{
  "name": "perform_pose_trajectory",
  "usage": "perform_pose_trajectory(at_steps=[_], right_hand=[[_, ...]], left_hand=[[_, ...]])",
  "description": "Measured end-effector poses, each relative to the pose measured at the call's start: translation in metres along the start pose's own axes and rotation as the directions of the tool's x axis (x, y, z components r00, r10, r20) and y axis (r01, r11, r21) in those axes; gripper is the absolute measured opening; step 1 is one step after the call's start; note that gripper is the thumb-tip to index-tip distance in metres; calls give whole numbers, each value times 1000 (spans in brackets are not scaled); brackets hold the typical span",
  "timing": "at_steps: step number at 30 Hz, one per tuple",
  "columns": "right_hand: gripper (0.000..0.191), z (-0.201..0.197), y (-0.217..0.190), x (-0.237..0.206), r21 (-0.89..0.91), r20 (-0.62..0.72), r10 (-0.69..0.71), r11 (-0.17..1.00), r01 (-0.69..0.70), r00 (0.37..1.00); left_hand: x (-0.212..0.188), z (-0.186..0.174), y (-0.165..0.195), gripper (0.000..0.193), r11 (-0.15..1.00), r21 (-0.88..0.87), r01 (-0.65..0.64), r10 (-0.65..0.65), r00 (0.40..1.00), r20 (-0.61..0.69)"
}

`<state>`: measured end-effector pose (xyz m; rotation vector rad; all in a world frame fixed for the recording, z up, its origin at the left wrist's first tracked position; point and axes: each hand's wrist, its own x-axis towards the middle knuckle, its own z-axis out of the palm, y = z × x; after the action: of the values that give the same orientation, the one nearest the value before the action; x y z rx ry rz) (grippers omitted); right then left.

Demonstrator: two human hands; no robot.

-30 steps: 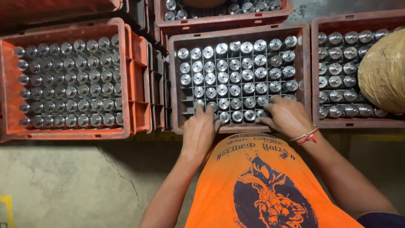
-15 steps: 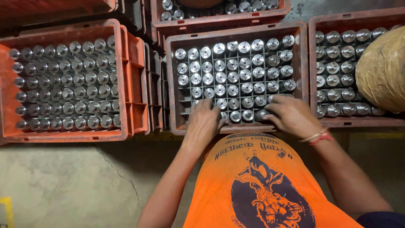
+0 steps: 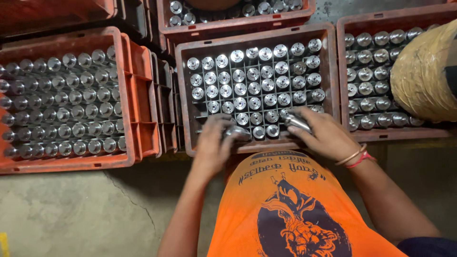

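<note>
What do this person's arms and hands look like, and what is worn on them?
Both forearms are bare, with no gloves on the left hand or right hand. The right wrist carries thin bangles, one metallic and one red or pink. The orange shirt bears a dark printed figure.

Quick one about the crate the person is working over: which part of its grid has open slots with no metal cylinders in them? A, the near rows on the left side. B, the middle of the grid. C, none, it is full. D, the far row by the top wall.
A: in the middle crate the near-left slots by the left hand show bare dividers.
</note>
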<state>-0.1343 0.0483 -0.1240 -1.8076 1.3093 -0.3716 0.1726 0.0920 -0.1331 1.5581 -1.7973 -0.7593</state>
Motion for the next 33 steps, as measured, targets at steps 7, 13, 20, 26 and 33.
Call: perform_pose_trajectory(at_steps=[7, 13, 20, 26, 33], right_hand=[[30, 18, -3, 4, -354, 4, -211, 914, 199, 977], [43, 25, -8, 20, -459, -21, -219, 869, 185, 976], [37, 45, -8, 29, -525, 8, -255, 822, 220, 967], [32, 46, -4, 36, -453, 79, -220, 861, 232, 972], [30, 0, -6, 20, -146, 17, -289, 946, 289, 957]], left_hand=[[11, -12, 8, 41, 594, -678, 433, -377, 894, 240], [12, 21, 35, 37, 926, 275, 260, -317, 930, 187], [12, 37, 38, 22, 929, 365, 62, -135, 975, 177], [13, 44, 34, 32, 940, 340, 16, -80, 981, 175], [31, 56, 29, 40, 871, 490, 12, -147, 960, 238]])
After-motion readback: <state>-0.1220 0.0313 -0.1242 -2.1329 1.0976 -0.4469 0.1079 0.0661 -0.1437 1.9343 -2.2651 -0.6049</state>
